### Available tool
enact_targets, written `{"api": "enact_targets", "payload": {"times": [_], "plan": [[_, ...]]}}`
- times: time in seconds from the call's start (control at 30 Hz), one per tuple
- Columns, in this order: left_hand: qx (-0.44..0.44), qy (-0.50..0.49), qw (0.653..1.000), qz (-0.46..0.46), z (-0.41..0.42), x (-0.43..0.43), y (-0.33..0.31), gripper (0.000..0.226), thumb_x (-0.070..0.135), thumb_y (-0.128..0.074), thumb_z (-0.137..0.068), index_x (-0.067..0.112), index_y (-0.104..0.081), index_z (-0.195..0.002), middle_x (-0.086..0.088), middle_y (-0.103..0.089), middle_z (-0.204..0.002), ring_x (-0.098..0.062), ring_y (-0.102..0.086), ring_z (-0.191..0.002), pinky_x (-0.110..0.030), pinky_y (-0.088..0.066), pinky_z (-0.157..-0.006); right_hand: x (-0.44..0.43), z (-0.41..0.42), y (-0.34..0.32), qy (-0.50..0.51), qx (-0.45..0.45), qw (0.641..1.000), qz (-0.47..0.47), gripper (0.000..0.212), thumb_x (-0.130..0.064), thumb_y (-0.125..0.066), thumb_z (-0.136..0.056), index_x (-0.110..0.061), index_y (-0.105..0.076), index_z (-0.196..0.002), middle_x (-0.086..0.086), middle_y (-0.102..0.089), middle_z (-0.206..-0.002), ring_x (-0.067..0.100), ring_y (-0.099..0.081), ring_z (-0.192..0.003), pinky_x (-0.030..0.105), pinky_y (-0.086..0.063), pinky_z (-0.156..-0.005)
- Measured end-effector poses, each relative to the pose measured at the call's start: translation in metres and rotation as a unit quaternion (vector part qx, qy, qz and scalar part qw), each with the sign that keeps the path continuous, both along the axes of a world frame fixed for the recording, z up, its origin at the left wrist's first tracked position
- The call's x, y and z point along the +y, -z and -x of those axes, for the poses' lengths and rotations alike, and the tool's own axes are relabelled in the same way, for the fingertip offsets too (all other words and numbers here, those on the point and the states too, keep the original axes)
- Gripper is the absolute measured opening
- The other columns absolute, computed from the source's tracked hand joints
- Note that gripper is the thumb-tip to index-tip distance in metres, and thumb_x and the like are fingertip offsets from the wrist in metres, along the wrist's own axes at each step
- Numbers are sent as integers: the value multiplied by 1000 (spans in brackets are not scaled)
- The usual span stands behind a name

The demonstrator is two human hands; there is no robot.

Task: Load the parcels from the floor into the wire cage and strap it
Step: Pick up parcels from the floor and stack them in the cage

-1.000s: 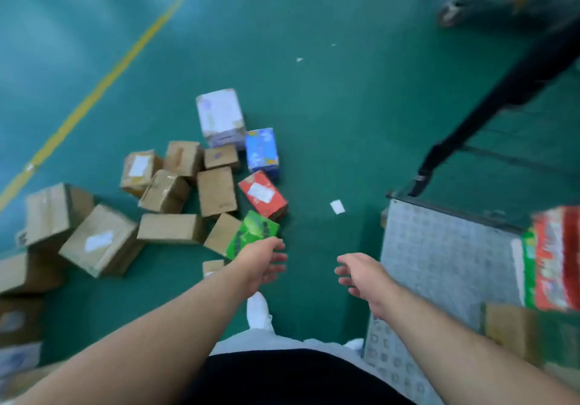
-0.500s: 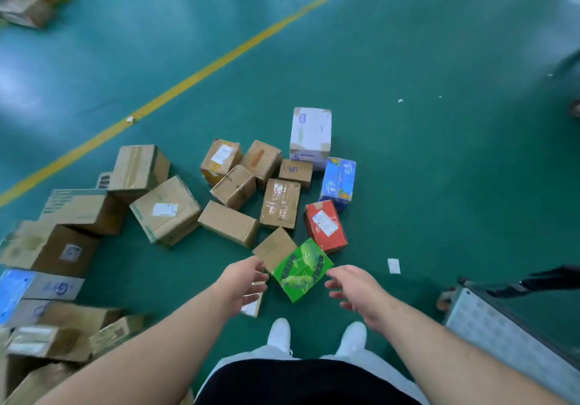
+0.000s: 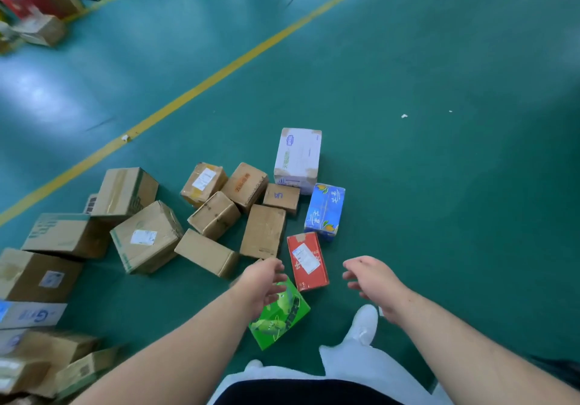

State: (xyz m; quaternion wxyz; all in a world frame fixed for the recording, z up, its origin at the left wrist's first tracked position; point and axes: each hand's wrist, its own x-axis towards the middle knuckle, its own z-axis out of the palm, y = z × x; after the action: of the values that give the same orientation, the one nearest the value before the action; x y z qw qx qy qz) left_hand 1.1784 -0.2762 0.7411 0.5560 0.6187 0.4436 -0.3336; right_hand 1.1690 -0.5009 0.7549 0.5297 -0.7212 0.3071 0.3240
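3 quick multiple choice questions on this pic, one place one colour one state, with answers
1. The green box lies: A on a shelf; B on the floor by the white shoe; C inside a wire cage.
2. The floor line is: A white; B red; C yellow.
3. The left hand and right hand are: A open and empty; B gripping a strap; C clenched in fists.
Answers: 1 B, it sits on the floor close to the white shoe. 2 C, the floor line is painted yellow. 3 A, the fingers are loosely spread and hold nothing.
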Motion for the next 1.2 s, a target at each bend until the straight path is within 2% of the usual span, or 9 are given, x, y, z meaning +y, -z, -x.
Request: {"api": "enact_targets", "payload": {"times": [0.13,0.2,0.3,0.4,0.53,0.73,0.87,0.97,1.2], "plan": [[-10,-10,1000,27,-46,-84,-13,27,28,-54,-101,9,-67,-115,-9,-73,-103,-25,-67,-88,-36,-52,-74,-85,-50,-10,4,1,1000,14,21,-27,-53,-101,-12,-65,-108,3,-72,-106,17,-63,-86,32,-46,-77],[-24,-8,999,38,-66,-114,-22,28,30,-56,-100,10,-68,-116,-9,-72,-106,-26,-68,-88,-35,-51,-73,-113,-72,-13,-1,5,1000,22,22,-26,-52,-101,-10,-64,-109,4,-72,-106,18,-62,-85,32,-46,-75],[-36,-8,998,53,-97,-147,-34,29,31,-56,-101,10,-69,-115,-8,-72,-106,-26,-68,-91,-36,-53,-80,-138,-112,-20,-26,3,1000,14,23,-26,-51,-100,-9,-63,-110,3,-71,-104,18,-61,-85,30,-46,-73],[-34,-3,999,38,-133,-164,-41,25,31,-56,-101,12,-70,-109,-11,-74,-112,-31,-69,-109,-45,-54,-102,-145,-157,-25,-30,-15,999,-14,21,-26,-52,-100,-10,-63,-107,2,-71,-100,17,-61,-83,31,-45,-73],[-23,-58,997,34,-187,-176,-30,26,31,-53,-103,9,-65,-110,-14,-71,-112,-33,-67,-110,-49,-50,-107,-156,-215,-24,-45,-7,999,-23,16,-23,-51,-99,-12,-62,-101,4,-71,-101,18,-59,-82,29,-43,-69],[3,-57,998,29,-288,-191,13,28,29,-51,-103,8,-65,-115,-13,-71,-114,-30,-69,-103,-44,-52,-96,-201,-303,-16,-43,10,999,14,25,-26,-52,-99,-8,-64,-112,6,-71,-112,16,-62,-85,27,-46,-71],[-12,-13,1000,24,-366,-195,4,27,28,-52,-102,8,-64,-114,-11,-70,-114,-27,-67,-94,-40,-49,-87,-234,-363,-25,-56,18,997,57,21,-29,-51,-98,-14,-64,-106,3,-71,-110,18,-65,-90,30,-47,-77],[-45,-13,999,20,-428,-197,-12,27,30,-51,-103,8,-64,-114,-8,-69,-102,-24,-64,-85,-37,-48,-83,-243,-416,-31,-80,22,994,72,20,-29,-49,-98,-16,-63,-105,1,-70,-110,22,-67,-103,36,-49,-88],[-35,-88,995,8,-516,-208,1,28,32,-50,-104,9,-64,-113,-8,-67,-105,-23,-62,-83,-36,-48,-77,-246,-537,-17,-213,15,975,69,21,-33,-49,-97,-23,-66,-104,-4,-71,-107,20,-68,-105,34,-52,-88]]}}
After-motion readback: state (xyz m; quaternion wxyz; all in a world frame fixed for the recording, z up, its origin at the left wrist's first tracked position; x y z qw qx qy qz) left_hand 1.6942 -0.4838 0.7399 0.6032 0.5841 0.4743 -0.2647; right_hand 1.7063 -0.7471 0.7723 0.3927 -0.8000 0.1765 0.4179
